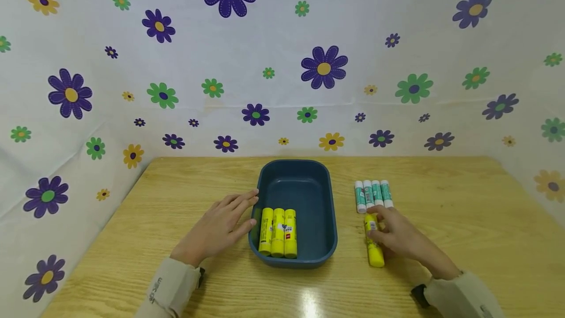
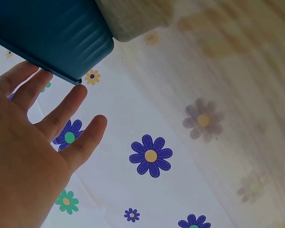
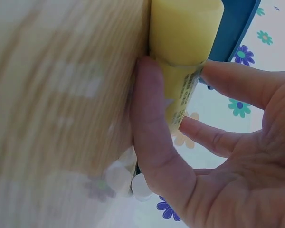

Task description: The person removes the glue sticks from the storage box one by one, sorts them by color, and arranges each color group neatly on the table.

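Note:
A dark blue rectangular bin (image 1: 315, 229) sits mid-table, with three yellow glue sticks (image 1: 277, 244) side by side at its near left end. My left hand (image 1: 216, 227) rests at the bin's left rim, its fingers extended; the left wrist view shows the fingertips right at the rim. To the right of the bin, my right hand (image 1: 399, 234) grips another yellow glue stick (image 1: 375, 255) between thumb and fingers. That stick lies lengthwise, close over the wood, in the right wrist view too. Just beyond it is a row of several white and green glue sticks (image 1: 368, 194).
The wooden table (image 1: 198, 175) reaches back to a white cloth (image 1: 282, 33) printed with purple, green and yellow flowers. This cloth also hangs along the left and right sides.

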`<state>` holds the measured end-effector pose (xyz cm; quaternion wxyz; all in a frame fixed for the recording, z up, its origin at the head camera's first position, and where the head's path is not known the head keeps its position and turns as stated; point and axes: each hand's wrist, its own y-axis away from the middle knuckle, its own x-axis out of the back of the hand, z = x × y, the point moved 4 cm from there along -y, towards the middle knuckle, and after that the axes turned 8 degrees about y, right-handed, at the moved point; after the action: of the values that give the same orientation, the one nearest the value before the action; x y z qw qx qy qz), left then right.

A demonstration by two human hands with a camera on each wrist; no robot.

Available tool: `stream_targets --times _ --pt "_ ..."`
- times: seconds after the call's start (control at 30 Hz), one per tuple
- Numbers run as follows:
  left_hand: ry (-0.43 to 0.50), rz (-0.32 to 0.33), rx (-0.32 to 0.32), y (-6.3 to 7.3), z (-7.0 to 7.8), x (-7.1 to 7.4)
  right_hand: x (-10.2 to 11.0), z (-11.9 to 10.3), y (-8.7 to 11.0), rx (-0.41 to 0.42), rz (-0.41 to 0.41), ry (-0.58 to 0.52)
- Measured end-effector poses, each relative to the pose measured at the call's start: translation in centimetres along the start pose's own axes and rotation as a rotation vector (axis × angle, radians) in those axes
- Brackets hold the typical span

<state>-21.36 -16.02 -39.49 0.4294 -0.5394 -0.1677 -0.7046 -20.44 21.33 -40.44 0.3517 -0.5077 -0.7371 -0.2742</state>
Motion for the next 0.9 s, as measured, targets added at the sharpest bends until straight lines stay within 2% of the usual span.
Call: stream_targets --times 0.37,0.6,0.9 --pt "0.001 0.005 -0.002 0.41 0.11 -0.11 -0.35 -0.15 0.1 0.009 -0.015 -0.033" --pt "-0.002 0.008 0.002 0.29 0.07 -0.07 -0.12 -0.28 -0.04 -0.005 -0.003 -0.008" --pt "-0.016 0.019 -0.017 0.11 0.08 -0.21 -0.29 -0.3 0.17 -0.023 -0.016 -0.06"
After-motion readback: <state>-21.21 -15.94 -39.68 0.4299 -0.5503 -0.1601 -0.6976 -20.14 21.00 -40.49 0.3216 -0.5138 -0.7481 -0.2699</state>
